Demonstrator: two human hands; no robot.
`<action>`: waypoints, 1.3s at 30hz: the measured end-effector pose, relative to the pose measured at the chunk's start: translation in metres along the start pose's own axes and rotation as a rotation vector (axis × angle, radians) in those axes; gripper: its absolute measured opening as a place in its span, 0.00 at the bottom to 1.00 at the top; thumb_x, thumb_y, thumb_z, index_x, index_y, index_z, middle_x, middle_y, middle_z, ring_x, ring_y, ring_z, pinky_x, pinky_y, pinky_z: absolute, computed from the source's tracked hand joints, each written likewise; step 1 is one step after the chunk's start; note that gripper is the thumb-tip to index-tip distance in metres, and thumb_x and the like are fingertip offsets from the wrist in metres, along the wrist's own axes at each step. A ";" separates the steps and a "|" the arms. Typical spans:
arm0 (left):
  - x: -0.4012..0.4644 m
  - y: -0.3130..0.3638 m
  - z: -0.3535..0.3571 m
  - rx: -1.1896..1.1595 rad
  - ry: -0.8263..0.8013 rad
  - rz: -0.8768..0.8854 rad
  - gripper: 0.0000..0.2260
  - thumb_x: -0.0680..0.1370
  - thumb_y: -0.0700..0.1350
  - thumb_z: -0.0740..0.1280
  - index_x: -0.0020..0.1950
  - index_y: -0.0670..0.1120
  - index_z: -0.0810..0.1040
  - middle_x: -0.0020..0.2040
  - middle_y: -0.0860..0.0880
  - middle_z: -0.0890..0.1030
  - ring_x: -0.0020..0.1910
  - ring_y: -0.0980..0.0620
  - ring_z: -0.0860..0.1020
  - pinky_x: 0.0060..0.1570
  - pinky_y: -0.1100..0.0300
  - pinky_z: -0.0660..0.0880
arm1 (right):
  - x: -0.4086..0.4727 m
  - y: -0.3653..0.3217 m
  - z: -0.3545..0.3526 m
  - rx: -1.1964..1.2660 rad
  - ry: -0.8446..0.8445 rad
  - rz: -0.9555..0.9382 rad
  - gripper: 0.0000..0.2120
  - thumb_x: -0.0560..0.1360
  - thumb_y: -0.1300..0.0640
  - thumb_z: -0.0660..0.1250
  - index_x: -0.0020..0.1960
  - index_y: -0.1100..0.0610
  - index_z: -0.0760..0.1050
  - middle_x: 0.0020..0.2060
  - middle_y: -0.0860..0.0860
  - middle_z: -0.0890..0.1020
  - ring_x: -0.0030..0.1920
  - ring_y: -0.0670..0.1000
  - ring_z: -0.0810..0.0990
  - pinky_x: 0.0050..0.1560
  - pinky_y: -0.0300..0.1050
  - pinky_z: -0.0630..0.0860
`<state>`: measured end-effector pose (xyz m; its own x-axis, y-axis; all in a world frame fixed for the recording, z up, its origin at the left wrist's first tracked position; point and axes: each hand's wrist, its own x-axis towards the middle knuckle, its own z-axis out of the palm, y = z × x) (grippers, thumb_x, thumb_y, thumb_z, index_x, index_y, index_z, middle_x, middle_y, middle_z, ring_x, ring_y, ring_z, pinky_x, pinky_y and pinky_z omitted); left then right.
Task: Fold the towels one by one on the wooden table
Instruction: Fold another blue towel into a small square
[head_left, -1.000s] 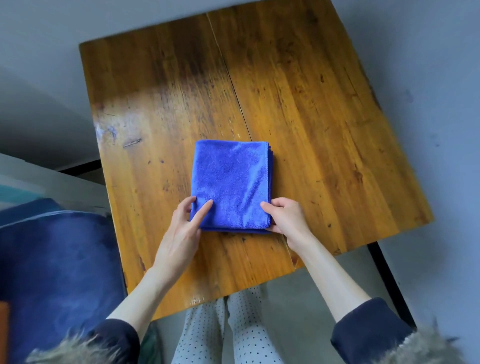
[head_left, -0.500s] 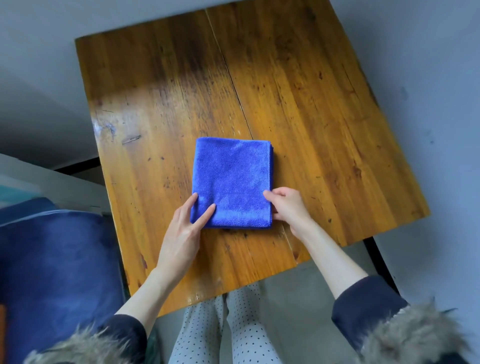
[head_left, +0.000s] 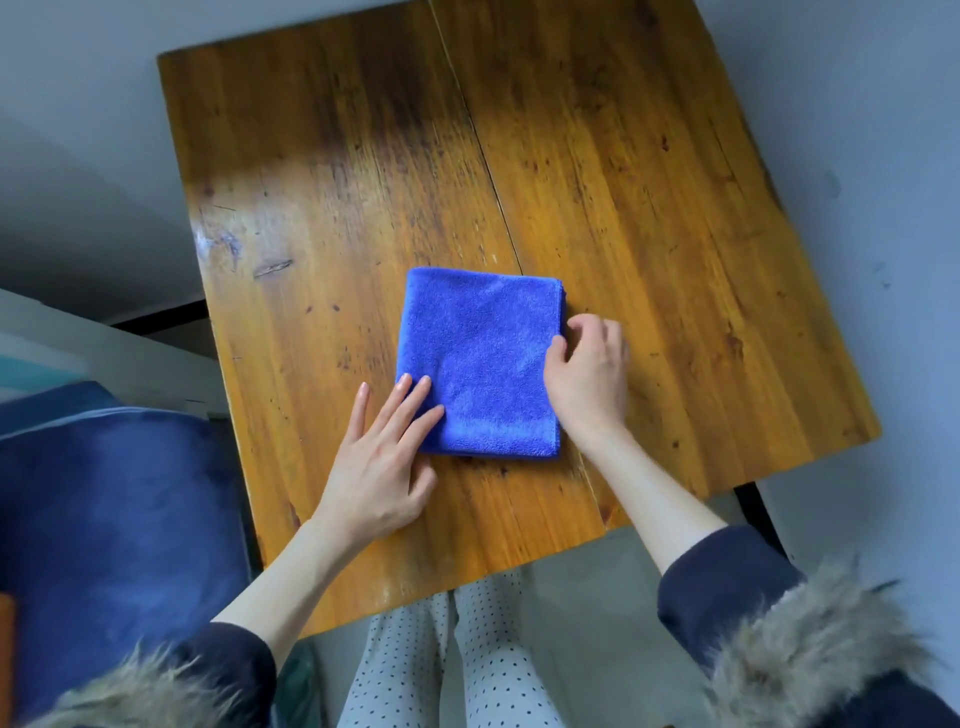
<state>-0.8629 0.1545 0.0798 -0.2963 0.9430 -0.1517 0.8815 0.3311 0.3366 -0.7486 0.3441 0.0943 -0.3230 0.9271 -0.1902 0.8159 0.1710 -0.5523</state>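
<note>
One wooden table carries a folded blue towel lying flat near its front edge. At the towel's front left corner, the left hand rests with straight fingers pressing the cloth. At the towel's right edge, the right hand curls its fingers, pinching that edge.

Soft, cool daylight fills the frame, fairly bright and even. A pale sheen of glare lies across the left half of the table, whitest near the scuffed patch at the left edge, while a darker band crosses the wood above it. The towel throws only a thin shadow along its bottom edge. The right hand is slightly blurred. Wide-angle bending skews the table's edges, and the fur cuffs in the lower corners look soft.
</note>
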 end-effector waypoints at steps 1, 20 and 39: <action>0.006 0.001 -0.004 -0.039 0.027 0.001 0.22 0.71 0.46 0.57 0.63 0.43 0.75 0.71 0.44 0.68 0.74 0.46 0.59 0.72 0.40 0.50 | -0.009 -0.001 0.004 -0.042 0.022 -0.163 0.15 0.77 0.59 0.59 0.62 0.61 0.71 0.63 0.59 0.72 0.65 0.58 0.68 0.63 0.47 0.64; 0.088 0.000 0.015 0.112 0.101 -0.043 0.23 0.80 0.51 0.49 0.74 0.48 0.60 0.76 0.45 0.58 0.75 0.41 0.53 0.71 0.40 0.47 | 0.008 0.009 0.038 -0.444 -0.119 -0.475 0.25 0.80 0.49 0.49 0.75 0.55 0.54 0.75 0.56 0.53 0.76 0.57 0.49 0.73 0.58 0.44; 0.037 -0.008 0.010 -0.128 0.180 -0.054 0.17 0.78 0.40 0.57 0.66 0.45 0.73 0.70 0.44 0.69 0.71 0.40 0.64 0.69 0.43 0.60 | -0.052 0.025 0.017 -0.024 0.074 -0.219 0.16 0.76 0.59 0.63 0.63 0.61 0.73 0.61 0.57 0.75 0.60 0.57 0.75 0.59 0.54 0.73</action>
<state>-0.8776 0.1860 0.0622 -0.4131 0.9106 -0.0084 0.8119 0.3725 0.4496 -0.7198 0.2948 0.0763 -0.4585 0.8887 -0.0076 0.7415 0.3778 -0.5545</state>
